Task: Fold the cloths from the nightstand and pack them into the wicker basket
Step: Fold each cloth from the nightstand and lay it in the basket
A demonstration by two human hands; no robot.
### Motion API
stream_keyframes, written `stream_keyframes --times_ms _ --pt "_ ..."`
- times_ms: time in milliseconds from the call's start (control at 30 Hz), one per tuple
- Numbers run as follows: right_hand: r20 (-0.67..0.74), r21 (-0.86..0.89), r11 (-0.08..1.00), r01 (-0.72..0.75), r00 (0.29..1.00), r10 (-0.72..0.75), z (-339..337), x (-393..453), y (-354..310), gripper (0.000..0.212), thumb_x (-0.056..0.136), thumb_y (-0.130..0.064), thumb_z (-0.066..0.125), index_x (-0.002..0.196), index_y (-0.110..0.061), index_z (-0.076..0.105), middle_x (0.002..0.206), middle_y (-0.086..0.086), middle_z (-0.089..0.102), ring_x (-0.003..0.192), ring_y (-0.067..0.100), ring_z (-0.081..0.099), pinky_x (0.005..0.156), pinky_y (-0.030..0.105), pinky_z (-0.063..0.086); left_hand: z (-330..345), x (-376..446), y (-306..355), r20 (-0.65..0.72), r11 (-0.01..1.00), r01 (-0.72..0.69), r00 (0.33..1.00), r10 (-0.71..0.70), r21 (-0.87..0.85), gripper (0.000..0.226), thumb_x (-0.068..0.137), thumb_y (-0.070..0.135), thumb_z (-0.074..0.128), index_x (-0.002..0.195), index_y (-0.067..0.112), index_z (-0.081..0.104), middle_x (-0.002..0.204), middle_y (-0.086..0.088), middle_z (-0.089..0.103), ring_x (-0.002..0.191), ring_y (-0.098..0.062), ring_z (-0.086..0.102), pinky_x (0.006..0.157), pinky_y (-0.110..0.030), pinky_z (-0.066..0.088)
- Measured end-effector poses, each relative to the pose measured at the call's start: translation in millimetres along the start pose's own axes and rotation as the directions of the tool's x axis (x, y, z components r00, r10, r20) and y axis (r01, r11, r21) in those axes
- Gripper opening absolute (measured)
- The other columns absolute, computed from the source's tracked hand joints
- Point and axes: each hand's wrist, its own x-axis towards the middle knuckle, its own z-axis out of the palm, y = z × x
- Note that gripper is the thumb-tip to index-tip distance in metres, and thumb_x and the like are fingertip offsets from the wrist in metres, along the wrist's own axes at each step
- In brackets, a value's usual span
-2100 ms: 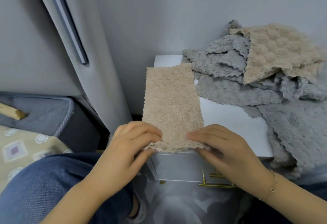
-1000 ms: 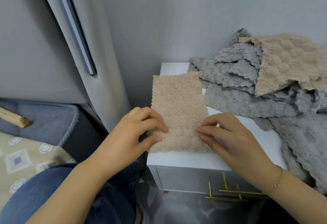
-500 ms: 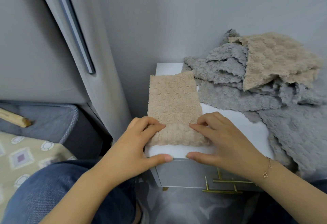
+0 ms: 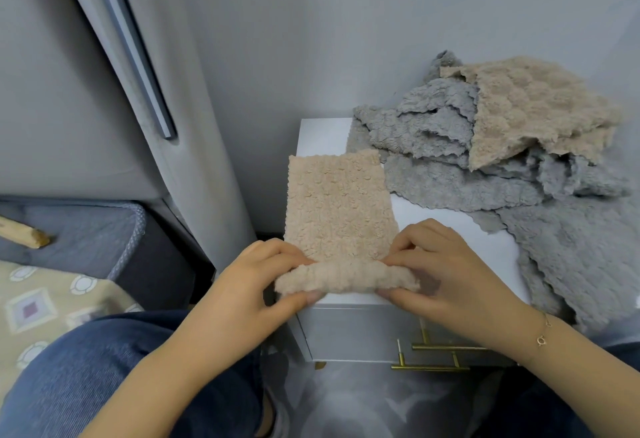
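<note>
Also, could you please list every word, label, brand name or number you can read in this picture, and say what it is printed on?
None: no readable text shows on the beige fleece cloth, the white nightstand, the pile of grey cloths or the patterned beige bedding, which carries only shapes.

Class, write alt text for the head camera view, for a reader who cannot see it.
Two hands, the left hand and the right hand, pinch the near edge of a beige cloth and roll it up off a white nightstand. A loose pile of grey and beige cloths lies to the right.
</note>
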Motion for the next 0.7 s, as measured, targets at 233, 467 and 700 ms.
stream_keyframes --times_ms 233,467,700 --pt "0.064 0.190 0.943 -0.274 0.962 0.267 -1 15 -4 0.029 0.076 -0.060 0.061 0.064 -0.033 0.059 0.084 -0.011 0.054 0.090 0.009 0.047 0.079 0.019 0.031 -22 30 3 0.185 0.988 0.034 0.981 -0.062 0.154 0.051 0.074 0.077 0.053 0.113 0.046 0.058 0.108 0.033 0.055 0.103 0.009 0.054 0.088 -0.020 0.047" --pt "0.138 0.256 0.887 -0.384 0.923 0.359 -7 27 4 0.063 0.072 -0.075 0.057 0.060 -0.013 0.055 0.063 -0.005 0.051 0.071 0.009 0.047 0.064 0.023 0.036 -26 39 -8 0.236 0.928 0.312 0.936 -0.263 -0.202 0.031 0.066 0.062 0.073 0.079 0.034 0.073 0.093 0.008 0.060 0.084 -0.010 0.061 0.083 -0.030 0.052" --pt "0.158 0.352 0.779 -0.519 0.853 0.497 -11 39 0 0.051 0.075 -0.052 0.069 0.044 -0.019 0.047 0.042 -0.010 0.031 0.042 0.005 0.031 0.045 0.016 0.025 -23 39 -22 0.332 0.774 0.544 0.831 -0.446 -0.325 0.087 0.062 0.081 0.068 0.097 0.002 0.070 0.104 -0.025 0.067 0.097 -0.041 0.065 0.099 -0.050 0.047"
